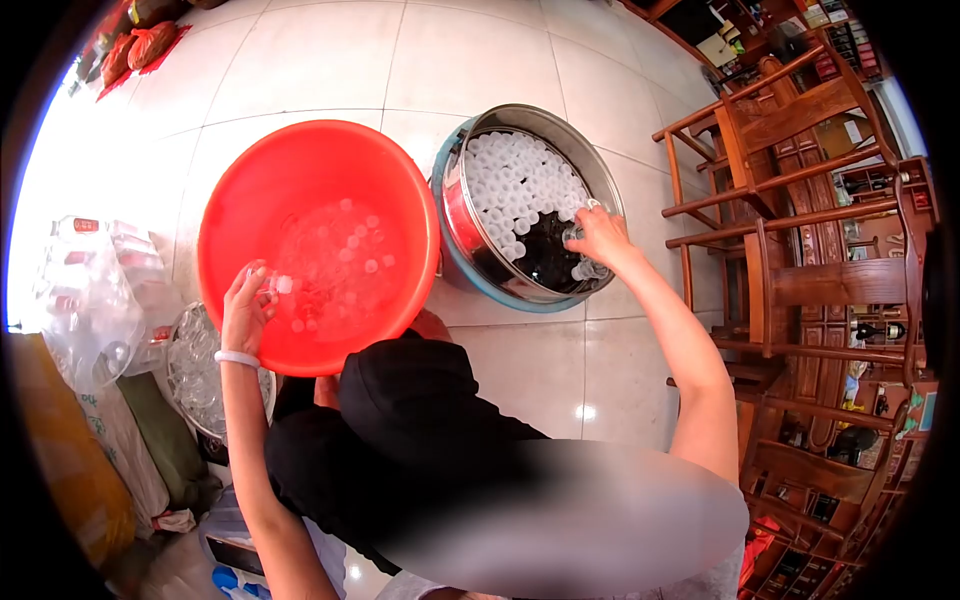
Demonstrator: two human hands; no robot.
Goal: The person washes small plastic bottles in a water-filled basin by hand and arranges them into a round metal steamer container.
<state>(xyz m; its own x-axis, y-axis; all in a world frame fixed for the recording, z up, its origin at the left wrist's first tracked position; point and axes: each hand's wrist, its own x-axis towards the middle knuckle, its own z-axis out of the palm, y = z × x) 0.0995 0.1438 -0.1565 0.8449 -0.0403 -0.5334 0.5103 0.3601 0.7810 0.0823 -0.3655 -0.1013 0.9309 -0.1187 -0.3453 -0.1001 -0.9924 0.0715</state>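
My left hand (247,308) is closed around a small clear bottle (277,284) with a whitish end, over the near left rim of a red basin (320,150). Liquid lies in the basin, with several small pale round pieces in it. My right hand (600,240) reaches over the right side of a round metal pot (470,205), its fingers curled on a small clear bottle (573,235). Another clear piece (588,270) shows just below that hand. Many small white round caps (515,180) crowd the pot's far and left parts; dark liquid or bottom shows elsewhere.
Under the pot is a blue tub (447,250). A tray of clear pieces (195,375) and plastic-wrapped packs (90,290) stand at left. Wooden chairs (800,120) line the right side. Red bags (150,45) lie far left on the tiled floor (480,55).
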